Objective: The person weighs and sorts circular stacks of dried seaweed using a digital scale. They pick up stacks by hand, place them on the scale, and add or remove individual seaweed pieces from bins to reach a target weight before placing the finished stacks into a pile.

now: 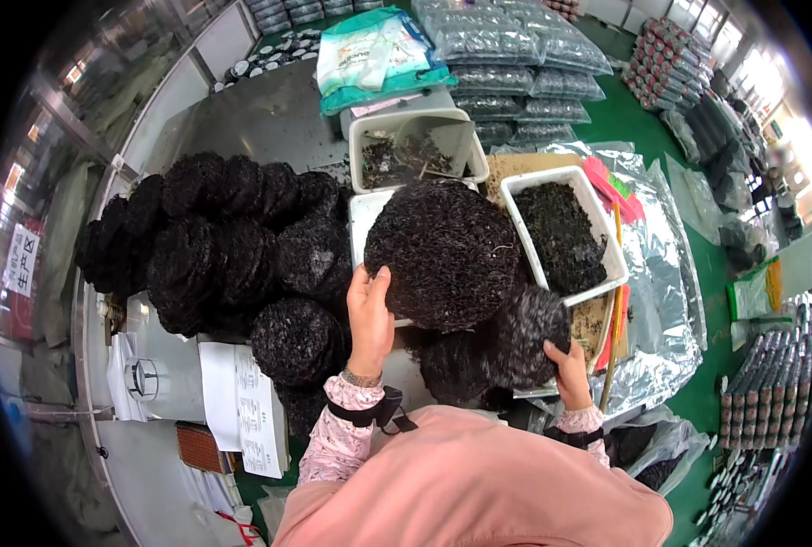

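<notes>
My left hand grips the left edge of a large round cake of dried dark seaweed, thumb on top, held over a white plastic tub. In my right hand is the edge of another round seaweed cake, slightly blurred and overlapping the lower right of the first. More dark seaweed lies below them, close to my body. Stacks of round seaweed cakes fill the table to the left, one stack standing close beside my left hand.
Behind is a white tub with a scoop and scraps; a tub of seaweed crumbs stands right, beside a pink brush. A teal package and stacked plastic bags are farther back. Printed sheets and clear film flank the work area.
</notes>
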Tool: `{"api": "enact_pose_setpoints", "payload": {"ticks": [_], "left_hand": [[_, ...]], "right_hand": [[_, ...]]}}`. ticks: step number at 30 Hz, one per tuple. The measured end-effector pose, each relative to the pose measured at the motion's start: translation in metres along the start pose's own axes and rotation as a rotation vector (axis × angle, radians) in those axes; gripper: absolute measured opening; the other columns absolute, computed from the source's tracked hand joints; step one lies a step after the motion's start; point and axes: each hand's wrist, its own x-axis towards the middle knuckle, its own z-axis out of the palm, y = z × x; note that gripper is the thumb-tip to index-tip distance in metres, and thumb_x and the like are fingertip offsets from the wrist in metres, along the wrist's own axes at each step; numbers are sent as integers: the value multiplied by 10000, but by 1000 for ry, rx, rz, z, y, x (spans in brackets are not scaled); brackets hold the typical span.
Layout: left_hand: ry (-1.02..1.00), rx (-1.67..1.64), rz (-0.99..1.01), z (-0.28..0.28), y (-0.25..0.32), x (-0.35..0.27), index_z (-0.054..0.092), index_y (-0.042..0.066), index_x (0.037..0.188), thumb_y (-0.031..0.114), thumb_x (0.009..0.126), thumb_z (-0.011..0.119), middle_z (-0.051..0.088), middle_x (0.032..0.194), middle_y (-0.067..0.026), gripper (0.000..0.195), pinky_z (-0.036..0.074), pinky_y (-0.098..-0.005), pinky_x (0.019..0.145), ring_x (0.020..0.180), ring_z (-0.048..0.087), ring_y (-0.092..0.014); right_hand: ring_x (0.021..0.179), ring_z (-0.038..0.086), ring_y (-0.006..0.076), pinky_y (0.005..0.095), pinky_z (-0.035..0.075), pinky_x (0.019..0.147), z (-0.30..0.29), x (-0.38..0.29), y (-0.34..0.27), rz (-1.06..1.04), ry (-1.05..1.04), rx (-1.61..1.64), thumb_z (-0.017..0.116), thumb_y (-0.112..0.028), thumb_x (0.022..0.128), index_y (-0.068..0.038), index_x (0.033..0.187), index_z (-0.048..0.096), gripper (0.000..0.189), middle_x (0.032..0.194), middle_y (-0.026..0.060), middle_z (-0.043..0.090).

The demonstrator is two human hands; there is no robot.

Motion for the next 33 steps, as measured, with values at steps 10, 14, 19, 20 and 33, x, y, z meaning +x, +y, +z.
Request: {"api": "enact_pose_setpoints", "payload": {"ticks": [10, 14, 19, 20, 33], "left_hand": [[-167, 75, -239, 13, -15, -35, 561, -11, 1289, 83, 1039, 496, 654, 1203, -58, 275, 502, -283, 915, 1049, 626, -126], [-203, 85, -227, 28, -50, -48, 520, -6, 1336, 97, 1053, 480, 628, 1254, -66, 304, 446, -286, 1013, 1131, 585, -119], [-204, 1098, 559, 56, -41, -55, 534, -12, 1305, 110, 976, 632, 616, 1228, -113, 364, 429, -404, 1019, 1171, 566, -277], [-253, 1287, 723, 67, -29, -54, 558, -10, 1274, 105, 954, 661, 623, 1197, -122, 356, 430, -419, 1008, 1158, 567, -295], [-785, 903, 152, 102, -64, -52, 595, 0, 995, 18, 919, 643, 607, 955, -100, 92, 541, -278, 692, 776, 662, -176]], "right_hand": [[992, 661, 160, 316, 528, 898, 9, 0, -67, -164, 5, 110, 686, -131, 958, 38, 1262, 598, 359, 1150, 80, 691], [1007, 650, 135, 310, 526, 899, 47, -23, -63, -85, -143, 258, 711, -96, 937, 12, 1242, 620, 336, 1152, 61, 689], [965, 647, 117, 287, 530, 870, 54, -33, -83, -88, -72, 173, 731, -93, 920, 16, 1203, 641, 316, 1105, 48, 698], [956, 647, 113, 285, 532, 861, 52, -33, -83, -78, -83, 132, 735, -93, 917, 17, 1200, 643, 318, 1097, 47, 699], [856, 600, 67, 264, 515, 751, 47, -34, -76, -33, -153, -332, 727, -104, 903, 35, 1111, 673, 256, 966, 20, 701]]}}
